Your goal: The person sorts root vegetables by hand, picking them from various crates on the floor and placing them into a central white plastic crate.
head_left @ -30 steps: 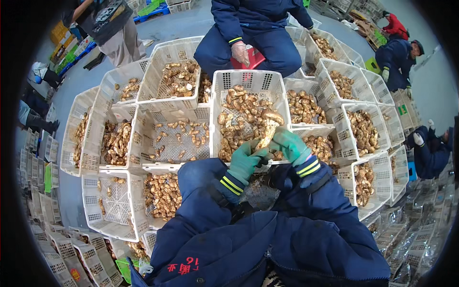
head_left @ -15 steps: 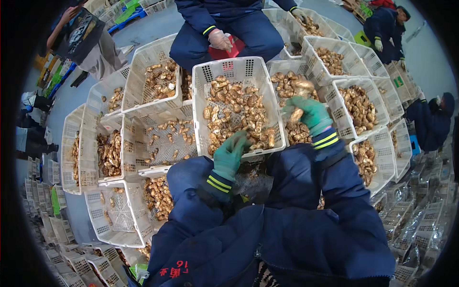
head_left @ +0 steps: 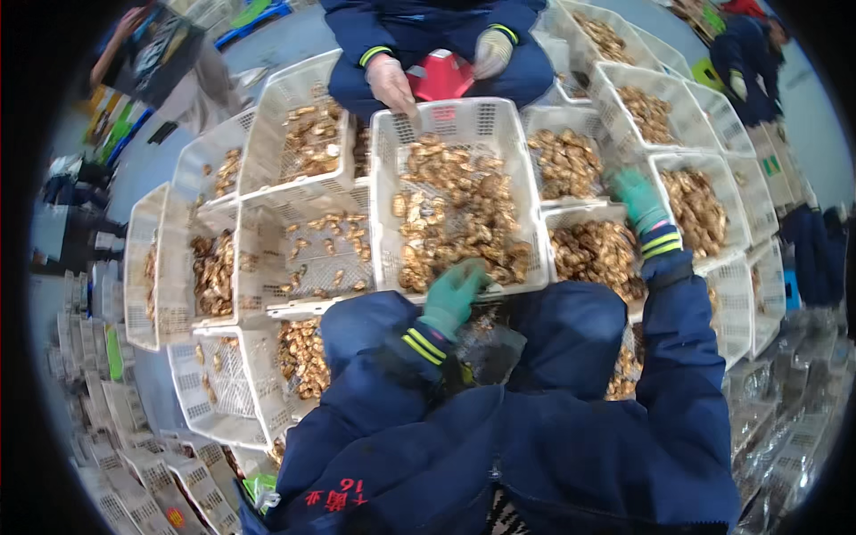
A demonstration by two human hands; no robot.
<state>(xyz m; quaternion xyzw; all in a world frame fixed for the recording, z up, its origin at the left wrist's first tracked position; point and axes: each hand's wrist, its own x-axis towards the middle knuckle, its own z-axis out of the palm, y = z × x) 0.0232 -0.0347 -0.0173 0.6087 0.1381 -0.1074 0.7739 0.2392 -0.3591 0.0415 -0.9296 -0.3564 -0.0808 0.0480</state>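
Mushrooms of mottled brown and cream [head_left: 455, 187] lie in the central white perforated crate [head_left: 513, 116]. My left hand [head_left: 455, 294], in a green glove, rests at that crate’s near end among the mushrooms, fingers curled; what they hold, if anything, is hidden. My right hand [head_left: 637, 196], also green-gloved, is stretched out to the right, beside a crate of mushrooms [head_left: 691, 205]; motion blur hides its fingers and whatever may be in them.
More crates [head_left: 303, 201] of mushrooms surround the central one. A person in dark blue [head_left: 428, 27] sits opposite with gloved hands [head_left: 390, 85] near a red object [head_left: 446, 76]. Other workers [head_left: 749, 62] are at both sides; stacked crates [head_left: 125, 428] stand lower left.
My right hand has swung from the central crate far to the right; the large mushroom it held is no longer discernible. The opposite person’s hands have come down toward the lap and crate rim.
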